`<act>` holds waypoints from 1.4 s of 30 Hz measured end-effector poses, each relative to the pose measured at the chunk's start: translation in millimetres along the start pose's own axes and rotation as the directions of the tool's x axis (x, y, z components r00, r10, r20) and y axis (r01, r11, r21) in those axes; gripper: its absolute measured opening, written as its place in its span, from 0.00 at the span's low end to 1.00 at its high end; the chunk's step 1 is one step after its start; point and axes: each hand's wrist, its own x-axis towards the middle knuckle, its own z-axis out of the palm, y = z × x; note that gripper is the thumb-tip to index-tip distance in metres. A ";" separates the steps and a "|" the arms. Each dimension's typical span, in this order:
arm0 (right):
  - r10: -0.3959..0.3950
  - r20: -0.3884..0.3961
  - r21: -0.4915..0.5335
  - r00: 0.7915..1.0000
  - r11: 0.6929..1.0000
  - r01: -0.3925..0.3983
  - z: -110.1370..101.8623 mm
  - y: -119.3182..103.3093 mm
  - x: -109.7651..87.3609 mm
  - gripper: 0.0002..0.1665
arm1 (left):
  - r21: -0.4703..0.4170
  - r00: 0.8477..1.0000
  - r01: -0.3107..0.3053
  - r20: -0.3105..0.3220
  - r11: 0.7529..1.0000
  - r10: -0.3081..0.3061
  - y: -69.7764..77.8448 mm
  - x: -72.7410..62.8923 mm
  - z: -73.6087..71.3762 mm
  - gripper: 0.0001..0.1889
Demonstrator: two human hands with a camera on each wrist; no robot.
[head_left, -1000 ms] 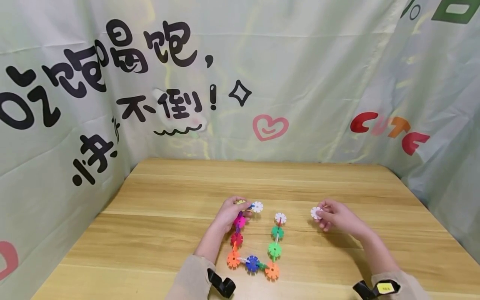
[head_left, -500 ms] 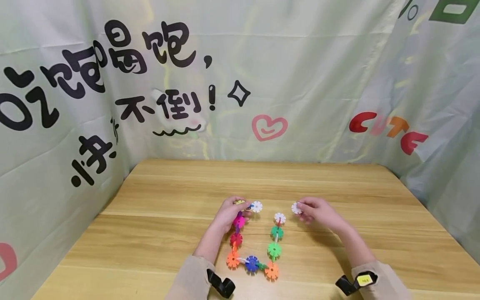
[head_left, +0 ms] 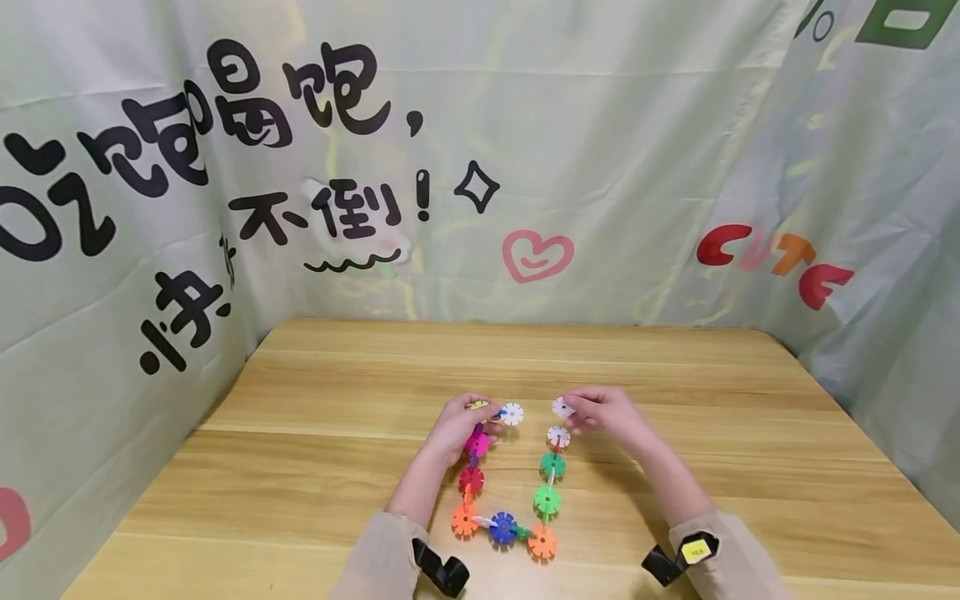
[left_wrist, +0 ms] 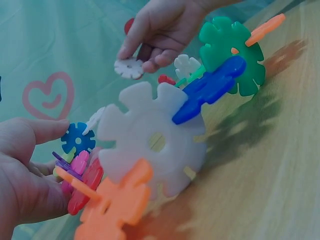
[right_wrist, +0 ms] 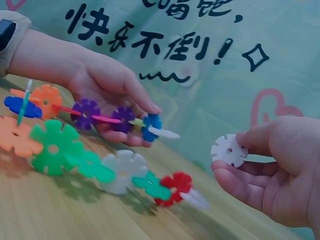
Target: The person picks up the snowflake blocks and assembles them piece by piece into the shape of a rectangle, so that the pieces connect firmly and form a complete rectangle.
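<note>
On the table lies a U-shaped chain of interlocking notched plastic discs, with a dark blue disc [head_left: 502,528] between two orange discs at its near side. My left hand [head_left: 453,429] grips the chain's far left arm, around a yellow disc [head_left: 477,406] and a blue disc [right_wrist: 151,127]. A white disc [head_left: 512,414] sticks out at that end. My right hand [head_left: 609,414] pinches a loose white disc [right_wrist: 229,151] between thumb and fingers. It hovers just above and beyond another white disc [head_left: 558,437] that ends the chain's right arm; the two look apart.
The wooden table [head_left: 360,367] stretches around the chain on all sides. A printed curtain [head_left: 637,167] stands behind and beside it. Each sleeve carries a black strap device, such as the right one [head_left: 681,558].
My right hand has moved left with the white disc, from the right of the chain to close by its right arm's end. My left hand stays in place on the chain.
</note>
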 end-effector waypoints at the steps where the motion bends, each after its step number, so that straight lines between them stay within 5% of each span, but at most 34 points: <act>1: -0.003 0.006 0.005 1.000 1.000 0.003 2.4 -0.1 1.2 0.21 | -0.001 1.000 0.000 0.002 1.000 0.000 0.3 -0.1 -0.1 0.18; 7: -0.019 0.044 0.021 0.999 1.000 0.018 14.9 0.4 8.7 0.19 | 0.011 1.000 -0.001 0.015 1.000 0.001 15.6 -13.8 3.1 0.17; 14: -0.037 0.027 0.005 0.999 0.999 0.037 26.9 1.9 12.3 0.16 | 0.003 1.000 -0.003 0.000 1.000 0.003 0.2 0.1 -1.0 0.18; 28: -0.035 0.032 -0.097 0.999 0.995 0.038 39.3 1.2 14.1 0.10 | -0.013 1.000 0.011 -0.001 1.000 -0.011 1.5 0.1 -0.2 0.17; 42: -0.063 0.105 -0.102 0.992 0.992 0.074 38.4 0.3 12.7 0.15 | -0.024 1.000 -0.018 0.001 1.000 0.018 1.5 1.4 -1.2 0.18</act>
